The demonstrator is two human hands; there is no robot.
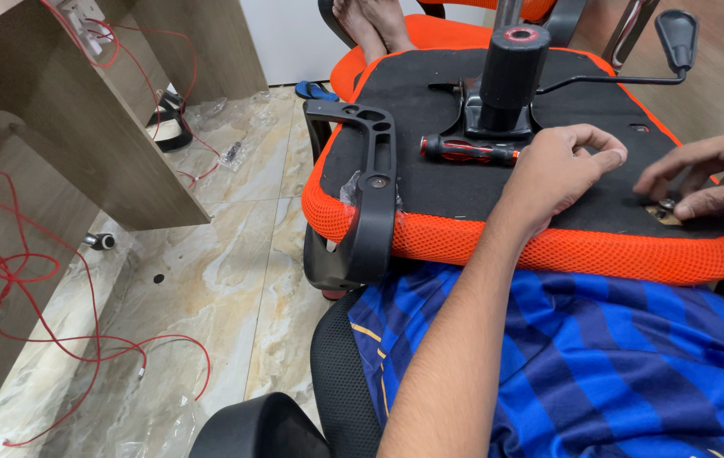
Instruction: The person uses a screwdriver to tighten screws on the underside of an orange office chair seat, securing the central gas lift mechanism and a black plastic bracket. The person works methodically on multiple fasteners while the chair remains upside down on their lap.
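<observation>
small metal bolt (665,204) on black-and-orange upturned chair seat (464,182), pinched by right-hand fingers (701,202); left-hand fingers (604,153) loosely curled

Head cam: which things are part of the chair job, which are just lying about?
In hand:
seat
armrest
screwdriver
bolt
left hand
right hand

Lying about:
red wire
plastic wrap
wooden desk

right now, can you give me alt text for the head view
An upturned orange chair seat lies across the lap of a person whose right hand pinches a small fitting on its black underside while the left hand rests beside a red-and-black screwdriver. A black armrest is fixed at the seat's left edge.
</observation>
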